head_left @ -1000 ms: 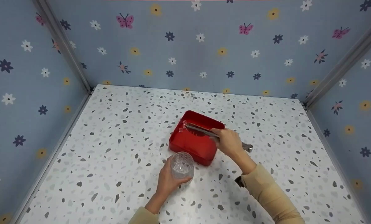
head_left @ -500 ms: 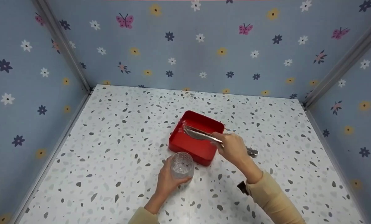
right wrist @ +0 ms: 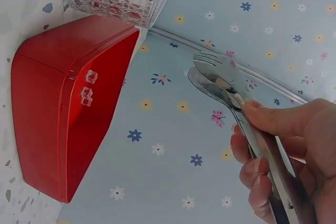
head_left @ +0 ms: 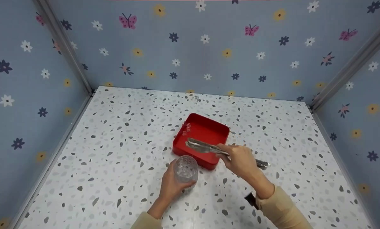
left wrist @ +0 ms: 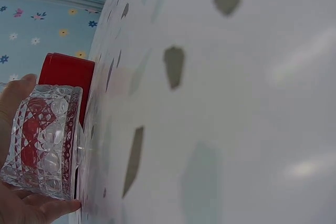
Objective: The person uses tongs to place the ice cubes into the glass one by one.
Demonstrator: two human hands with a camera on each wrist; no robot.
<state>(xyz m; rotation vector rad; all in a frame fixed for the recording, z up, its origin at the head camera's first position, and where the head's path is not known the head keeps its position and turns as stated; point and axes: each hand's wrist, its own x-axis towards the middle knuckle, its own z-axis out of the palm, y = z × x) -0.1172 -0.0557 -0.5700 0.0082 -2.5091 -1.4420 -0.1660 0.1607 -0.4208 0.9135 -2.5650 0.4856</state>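
Note:
My left hand (head_left: pixel 172 183) holds a clear cut-glass tumbler (head_left: pixel 186 170) around its side, close to the near-left edge of the red tray (head_left: pixel 175 149). In the left wrist view, the thumb and fingers lie on opposite sides of the tumbler (left wrist: pixel 44 135). My right hand (head_left: pixel 241 159) grips metal serving tongs (head_left: pixel 206 148) whose tips hover over the tray. The right wrist view shows the tongs (right wrist: pixel 257 135) with one slotted, fork-like tip and one spoon-like tip, close together; whether something small sits between them I cannot tell. A few small clear cubes (right wrist: pixel 86 96) lie inside the tray.
A white speckled tabletop (head_left: pixel 129 136) lies under everything. Blue flowered panels (head_left: pixel 202 47) enclose it at the back and both sides, with grey metal rails (head_left: pixel 66 47) at the corners. A dark strap-like piece (head_left: pixel 251 201) shows by the right sleeve.
My right hand with the tongs has drawn back from the cubes, toward me and slightly right, the tips moving toward the tumbler. The left hand, tumbler and tray look the same.

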